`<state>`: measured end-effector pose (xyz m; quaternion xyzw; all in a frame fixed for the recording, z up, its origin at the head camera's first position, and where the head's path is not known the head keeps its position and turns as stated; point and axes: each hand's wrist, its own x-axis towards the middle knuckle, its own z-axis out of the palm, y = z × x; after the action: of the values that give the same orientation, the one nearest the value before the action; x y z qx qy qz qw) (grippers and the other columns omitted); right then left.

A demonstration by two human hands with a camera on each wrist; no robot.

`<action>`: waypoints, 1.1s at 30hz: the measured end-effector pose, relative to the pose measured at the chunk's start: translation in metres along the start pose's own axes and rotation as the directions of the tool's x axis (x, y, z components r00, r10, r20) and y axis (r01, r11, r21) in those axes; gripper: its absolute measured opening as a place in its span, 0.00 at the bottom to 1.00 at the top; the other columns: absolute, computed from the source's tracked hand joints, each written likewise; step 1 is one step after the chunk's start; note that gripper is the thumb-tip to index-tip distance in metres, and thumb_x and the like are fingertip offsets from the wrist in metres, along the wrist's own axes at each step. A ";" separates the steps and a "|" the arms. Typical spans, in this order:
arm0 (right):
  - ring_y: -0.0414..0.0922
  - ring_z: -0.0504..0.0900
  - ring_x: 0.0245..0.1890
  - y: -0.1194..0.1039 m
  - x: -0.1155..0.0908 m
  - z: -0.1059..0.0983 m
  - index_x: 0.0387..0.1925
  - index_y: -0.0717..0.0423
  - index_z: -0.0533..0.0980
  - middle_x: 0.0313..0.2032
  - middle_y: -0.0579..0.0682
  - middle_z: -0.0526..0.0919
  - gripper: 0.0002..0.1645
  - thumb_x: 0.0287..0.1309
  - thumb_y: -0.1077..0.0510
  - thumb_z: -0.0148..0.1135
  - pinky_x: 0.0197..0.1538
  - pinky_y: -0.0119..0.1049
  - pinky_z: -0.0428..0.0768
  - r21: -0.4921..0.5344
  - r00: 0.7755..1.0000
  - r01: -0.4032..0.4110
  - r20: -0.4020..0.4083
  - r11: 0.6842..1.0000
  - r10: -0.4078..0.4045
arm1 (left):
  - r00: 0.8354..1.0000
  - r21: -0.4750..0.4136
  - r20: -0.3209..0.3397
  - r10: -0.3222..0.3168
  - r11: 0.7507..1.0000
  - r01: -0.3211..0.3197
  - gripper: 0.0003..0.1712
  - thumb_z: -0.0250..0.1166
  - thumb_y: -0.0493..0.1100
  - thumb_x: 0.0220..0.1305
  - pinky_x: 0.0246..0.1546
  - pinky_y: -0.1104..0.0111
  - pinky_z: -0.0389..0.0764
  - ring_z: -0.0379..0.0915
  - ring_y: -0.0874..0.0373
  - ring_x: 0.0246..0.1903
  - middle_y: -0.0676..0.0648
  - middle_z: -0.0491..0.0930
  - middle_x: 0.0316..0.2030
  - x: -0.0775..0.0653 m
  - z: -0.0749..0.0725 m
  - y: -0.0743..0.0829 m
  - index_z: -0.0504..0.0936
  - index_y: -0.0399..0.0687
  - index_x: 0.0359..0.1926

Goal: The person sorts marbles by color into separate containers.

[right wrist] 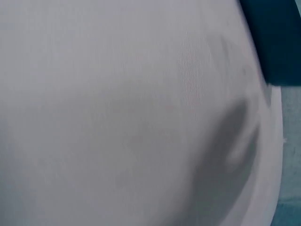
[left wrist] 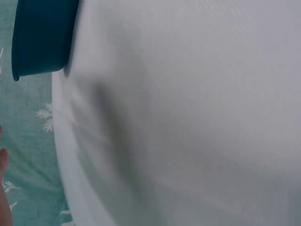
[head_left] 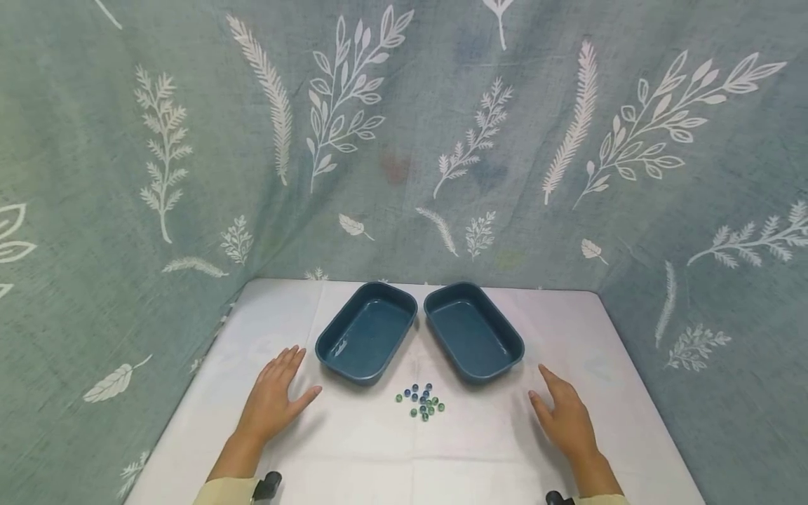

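Several glass marbles (head_left: pixel 423 400), some blue and some green, lie in a loose cluster on the white cloth in the head view. Behind them stand two dark blue rectangular dishes, the left dish (head_left: pixel 371 372) and the right dish (head_left: pixel 480 375), angled toward each other at the back; nothing shows inside either. My left hand (head_left: pixel 273 400) hovers left of the left dish, fingers extended, thumb apart, holding nothing. Off the right dish's near corner is my right hand (head_left: pixel 566 417), its thumb and forefinger stretched forward; its other fingers are hidden. It shows nothing held.
A white cloth (head_left: pixel 353 463) covers the table. Grey-green fabric (head_left: pixel 404 238) with white leaf prints hangs behind it and along both sides. Dark wrist devices (head_left: pixel 268 485) show at both cuffs. In the left wrist view the dish wall (left wrist: pixel 44 42) is at upper left.
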<state>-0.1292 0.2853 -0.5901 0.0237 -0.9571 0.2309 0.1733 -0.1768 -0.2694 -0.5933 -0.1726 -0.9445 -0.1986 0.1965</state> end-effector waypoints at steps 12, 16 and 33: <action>0.48 0.83 0.43 -0.028 0.000 0.019 0.62 0.56 0.73 0.46 0.51 0.84 0.29 0.59 0.55 0.67 0.44 0.46 0.82 0.110 1.000 -0.002 -0.001 0.994 0.002 | 0.997 -0.069 -0.031 -0.069 0.995 0.066 0.45 0.68 0.60 0.58 0.62 0.45 0.61 0.64 0.39 0.63 0.37 0.70 0.63 0.003 0.023 -0.004 0.67 0.39 0.68; 0.44 0.83 0.40 -0.033 0.000 0.026 0.61 0.56 0.74 0.43 0.47 0.85 0.28 0.59 0.56 0.68 0.42 0.42 0.83 0.168 0.999 0.041 -0.002 0.985 -0.041 | 0.990 -0.108 -0.038 -0.137 0.985 0.132 0.44 0.67 0.60 0.60 0.61 0.45 0.63 0.66 0.38 0.61 0.37 0.71 0.63 0.004 0.028 -0.002 0.66 0.41 0.69; 0.38 0.83 0.35 -0.061 -0.003 0.054 0.51 0.57 0.80 0.36 0.39 0.85 0.18 0.62 0.53 0.65 0.41 0.36 0.82 0.370 0.990 -0.031 0.138 0.928 -0.022 | 0.898 -0.401 -0.002 -0.440 0.823 0.402 0.38 0.61 0.62 0.65 0.62 0.45 0.64 0.67 0.40 0.62 0.38 0.75 0.60 0.014 0.057 0.003 0.66 0.50 0.70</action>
<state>-0.1361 0.2062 -0.6091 0.0698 -0.9060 0.4059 0.0976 -0.2049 -0.2377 -0.6342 0.0139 -0.8899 -0.4292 0.1537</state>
